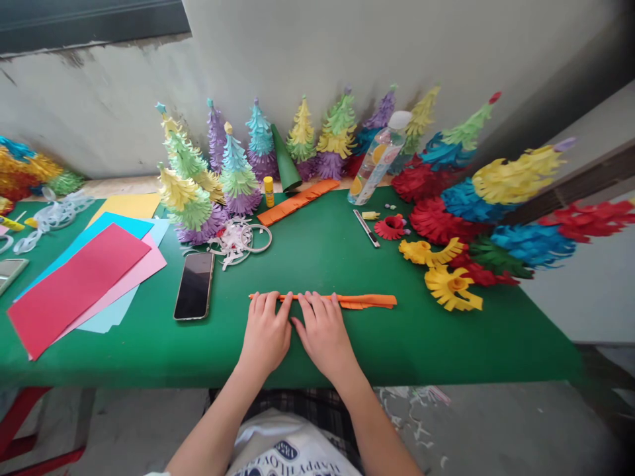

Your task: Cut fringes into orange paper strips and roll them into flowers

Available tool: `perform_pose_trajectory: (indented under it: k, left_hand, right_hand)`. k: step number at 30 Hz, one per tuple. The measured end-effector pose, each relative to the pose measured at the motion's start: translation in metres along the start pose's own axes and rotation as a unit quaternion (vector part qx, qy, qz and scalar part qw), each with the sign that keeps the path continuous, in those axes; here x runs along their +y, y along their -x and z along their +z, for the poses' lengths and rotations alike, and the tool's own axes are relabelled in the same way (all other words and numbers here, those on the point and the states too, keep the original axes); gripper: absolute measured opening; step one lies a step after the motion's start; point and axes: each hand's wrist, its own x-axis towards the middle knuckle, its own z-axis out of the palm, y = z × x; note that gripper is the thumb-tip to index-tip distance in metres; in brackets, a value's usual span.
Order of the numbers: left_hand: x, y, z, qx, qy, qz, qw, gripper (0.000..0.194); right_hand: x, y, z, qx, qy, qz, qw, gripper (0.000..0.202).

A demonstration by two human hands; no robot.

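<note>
Across the middle of the green table lies a long orange paper strip point(370, 301), folded or curled lengthwise, with cuts showing along its right part. My left hand point(268, 327) rests its outstretched fingertips on the left end. Close beside it, my right hand point(322, 327) presses spread fingers onto the strip's middle, partly hiding it. Neither hand wraps around the paper. Farther back is a second orange strip point(297, 201) with a fringed edge, near a green paper cone point(285, 162) and a yellow glue stick point(268, 192).
Left of my hands lie a phone point(194, 285), coloured paper sheets point(79, 284) and white paper scraps point(238, 239). Fringed paper trees point(238, 168) line the wall. To the right are a bottle point(378, 158), a cutter knife point(366, 228) and yellow fringed paper pieces point(452, 287).
</note>
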Motion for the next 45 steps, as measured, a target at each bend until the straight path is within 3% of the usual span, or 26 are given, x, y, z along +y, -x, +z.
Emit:
perform_pose_trajectory:
  k: [19,34,45]
  left_hand:
    - [-0.001,0.002,0.007,-0.001,-0.001,0.002,1.0,0.042]
    - [0.005,0.007,0.007,0.006,-0.019,0.008,1.0,0.042]
    - [0.008,0.009,0.005,0.015,-0.038,0.007,0.999,0.04]
  right_hand:
    - [-0.001,-0.002,-0.008,-0.027,0.016,-0.012,0.999,0.039]
    - [-0.003,0.004,0.001,0.018,0.012,-0.01,1.0,0.032]
    - [-0.006,0.007,-0.003,0.014,0.015,-0.006,1.0,0.032]
